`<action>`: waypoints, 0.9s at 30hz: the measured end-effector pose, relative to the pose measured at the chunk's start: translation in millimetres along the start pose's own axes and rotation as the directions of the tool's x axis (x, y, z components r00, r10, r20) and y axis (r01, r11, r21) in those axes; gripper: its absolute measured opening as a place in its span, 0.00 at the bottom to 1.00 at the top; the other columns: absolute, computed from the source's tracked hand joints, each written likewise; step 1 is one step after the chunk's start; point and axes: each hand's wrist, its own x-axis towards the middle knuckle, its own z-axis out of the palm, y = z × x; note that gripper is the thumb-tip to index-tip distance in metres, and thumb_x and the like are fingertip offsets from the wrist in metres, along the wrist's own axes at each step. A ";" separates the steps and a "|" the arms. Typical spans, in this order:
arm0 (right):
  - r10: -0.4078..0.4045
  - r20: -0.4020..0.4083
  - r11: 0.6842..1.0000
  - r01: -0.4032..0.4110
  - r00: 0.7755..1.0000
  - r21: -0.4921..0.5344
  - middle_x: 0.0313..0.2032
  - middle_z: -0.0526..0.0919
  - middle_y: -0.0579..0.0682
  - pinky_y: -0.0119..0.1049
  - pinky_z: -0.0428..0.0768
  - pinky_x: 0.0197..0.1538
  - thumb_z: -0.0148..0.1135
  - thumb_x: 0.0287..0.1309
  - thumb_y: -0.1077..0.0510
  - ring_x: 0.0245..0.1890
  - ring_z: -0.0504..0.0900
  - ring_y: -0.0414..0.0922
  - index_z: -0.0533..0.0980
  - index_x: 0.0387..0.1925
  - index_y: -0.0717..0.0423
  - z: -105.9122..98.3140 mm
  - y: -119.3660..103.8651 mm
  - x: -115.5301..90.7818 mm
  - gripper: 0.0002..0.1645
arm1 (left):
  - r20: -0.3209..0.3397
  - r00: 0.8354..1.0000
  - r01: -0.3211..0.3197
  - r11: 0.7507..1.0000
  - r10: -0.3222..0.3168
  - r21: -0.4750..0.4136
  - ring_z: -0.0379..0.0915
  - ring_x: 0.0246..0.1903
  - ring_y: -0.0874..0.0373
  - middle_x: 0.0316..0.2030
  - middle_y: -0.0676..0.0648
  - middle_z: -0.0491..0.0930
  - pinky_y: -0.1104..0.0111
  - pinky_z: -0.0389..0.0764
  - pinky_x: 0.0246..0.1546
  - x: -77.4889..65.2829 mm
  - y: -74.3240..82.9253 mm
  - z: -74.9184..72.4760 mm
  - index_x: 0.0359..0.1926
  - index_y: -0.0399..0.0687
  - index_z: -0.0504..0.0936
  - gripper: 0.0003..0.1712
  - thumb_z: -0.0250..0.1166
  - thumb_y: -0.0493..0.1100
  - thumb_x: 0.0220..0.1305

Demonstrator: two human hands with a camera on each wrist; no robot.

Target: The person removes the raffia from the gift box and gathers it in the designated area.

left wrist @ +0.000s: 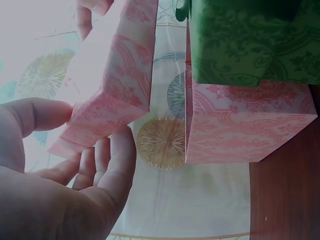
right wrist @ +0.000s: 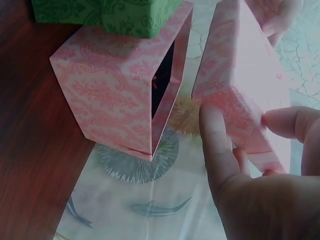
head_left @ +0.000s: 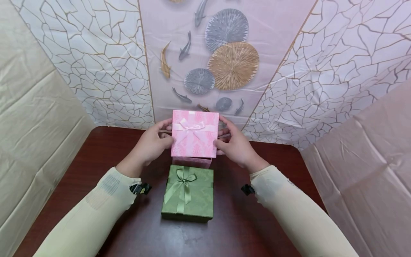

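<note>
**Sleeves nearest, pink lid held up beyond**

Angled in from both lower corners, sleeves [head_left: 90, 210] wide apart, so passing on either side of the green box [head_left: 200, 196] rather than over it. Set on the table [head_left: 128, 228] in front of the pink box [head_left: 192, 163], the green one, with its own cover and bow in place. Held above the pink box and apart from its rim: the lid [head_left: 196, 148]. Clamped at one side by the left hand [head_left: 152, 142], thumb near the top edge, fingers toward the lower rim; pinched likewise at the opposite side by the right hand [head_left: 237, 143]. Probably gripped this way for balance, and to spare the pink bow [head_left: 192, 129] on top. Stood mouth upward, the pink box, apparently steady without a hand. Dark inside in the right wrist view; contents impossible to tell.
</note>
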 end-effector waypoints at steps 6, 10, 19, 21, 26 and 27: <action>0.019 -0.032 0.999 -0.017 0.999 0.044 0.59 0.77 0.63 0.59 0.94 0.50 0.67 0.74 0.66 0.53 0.84 0.56 0.63 0.84 0.47 3.8 -0.3 -3.0 0.43 | -0.055 0.998 -0.037 0.998 0.040 0.059 0.80 0.57 0.48 0.68 0.43 0.76 0.73 0.84 0.47 -6.2 -1.7 -0.3 0.86 0.56 0.69 0.45 0.69 0.35 0.71; 0.025 -0.049 0.996 -0.020 0.998 0.087 0.57 0.77 0.63 0.63 0.93 0.54 0.66 0.75 0.67 0.51 0.84 0.53 0.66 0.77 0.55 5.8 -0.5 -3.8 0.35 | -0.085 0.995 -0.052 0.998 0.056 0.047 0.81 0.59 0.47 0.69 0.44 0.75 0.71 0.85 0.46 -8.2 -2.8 0.7 0.84 0.61 0.73 0.43 0.71 0.35 0.71; -0.016 -0.100 0.982 0.034 0.995 0.184 0.52 0.79 0.59 0.51 0.94 0.54 0.68 0.72 0.72 0.48 0.85 0.49 0.72 0.60 0.65 5.8 4.4 -1.5 0.21 | -0.168 0.980 -0.101 0.995 0.103 0.019 0.82 0.55 0.47 0.58 0.41 0.81 0.75 0.85 0.47 -11.0 -5.0 7.1 0.81 0.58 0.77 0.41 0.74 0.33 0.70; -0.022 -0.109 0.980 0.044 0.994 0.196 0.51 0.80 0.58 0.48 0.94 0.54 0.69 0.71 0.73 0.48 0.85 0.48 0.73 0.59 0.66 5.8 3.8 -1.6 0.19 | -0.187 0.977 -0.103 0.995 0.103 0.012 0.82 0.54 0.48 0.56 0.41 0.81 0.75 0.85 0.47 -11.8 -5.0 8.8 0.80 0.57 0.78 0.40 0.74 0.33 0.70; 0.003 -0.130 0.978 0.024 0.992 0.208 0.48 0.82 0.55 0.49 0.92 0.60 0.70 0.71 0.71 0.47 0.86 0.44 0.76 0.56 0.65 4.9 2.9 -1.8 0.17 | -0.212 0.972 -0.109 0.994 0.105 -0.009 0.82 0.53 0.49 0.55 0.41 0.83 0.74 0.84 0.48 -12.4 -5.1 11.6 0.73 0.48 0.81 0.31 0.73 0.34 0.71; 0.013 -0.132 0.976 0.016 0.991 0.218 0.48 0.81 0.54 0.48 0.92 0.60 0.70 0.70 0.71 0.46 0.86 0.43 0.76 0.55 0.64 4.9 2.7 -2.1 0.16 | -0.217 0.971 -0.109 0.994 0.103 -0.019 0.82 0.53 0.49 0.55 0.41 0.83 0.74 0.84 0.49 -12.3 -5.2 12.0 0.71 0.46 0.82 0.29 0.72 0.33 0.71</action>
